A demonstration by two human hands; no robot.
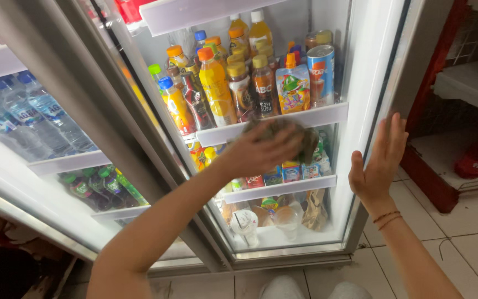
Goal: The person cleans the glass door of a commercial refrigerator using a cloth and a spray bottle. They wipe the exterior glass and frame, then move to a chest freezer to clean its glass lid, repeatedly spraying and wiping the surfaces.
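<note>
Cloth [283, 135] was bunched under my left hand [261, 149] mid-door on the fridge's glass door [261, 221]; my right hand [380, 160], fingers spread, braced its frame [360, 72]; lower glass seemingly remained.

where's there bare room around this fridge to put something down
Bare patch: white tiled floor right of the fridge door, below the right hand. Crowded: the bottle shelf above the left hand and its cloth.

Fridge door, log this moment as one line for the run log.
left hand: pressing cloth on glass door | right hand: open, flat on door frame | inside: bottles, cups
</note>
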